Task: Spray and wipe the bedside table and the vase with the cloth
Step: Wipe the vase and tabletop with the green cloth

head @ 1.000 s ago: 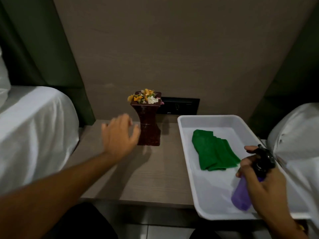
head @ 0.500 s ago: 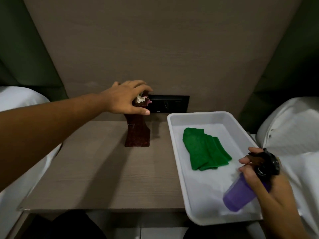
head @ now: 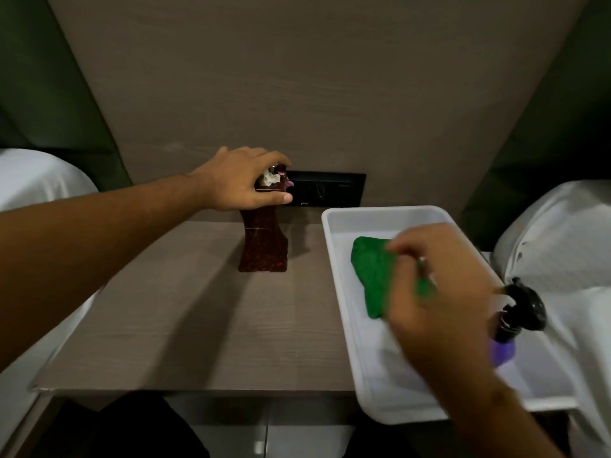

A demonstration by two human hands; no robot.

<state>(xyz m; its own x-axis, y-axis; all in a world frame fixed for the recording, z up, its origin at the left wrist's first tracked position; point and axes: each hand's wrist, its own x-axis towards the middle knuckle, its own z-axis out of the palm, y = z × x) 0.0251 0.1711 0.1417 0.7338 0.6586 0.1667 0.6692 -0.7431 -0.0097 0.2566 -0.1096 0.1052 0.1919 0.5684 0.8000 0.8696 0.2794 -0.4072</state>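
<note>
A dark red vase (head: pixel 263 246) with small flowers stands upright at the back of the wooden bedside table (head: pixel 172 312). My left hand (head: pixel 244 180) grips the vase's top and covers most of the flowers. A folded green cloth (head: pixel 373 276) lies in the white tray (head: pixel 334 252) on the table's right side. My right hand (head: pixel 436 285) is blurred over the cloth, fingers curled onto its right edge. The purple spray bottle (head: pixel 509 332) with a black nozzle stands in the tray, right of that hand and apart from it.
A black socket panel (head: pixel 327 190) sits on the wood wall behind the vase. White bedding lies at the left (head: pixel 36 180) and at the right (head: pixel 562 246) of the table. The tray overhangs the table's front edge.
My right hand let go of the spray bottle, which now stands in the tray, and moved left onto the green cloth. My left hand stays on the vase's top.
</note>
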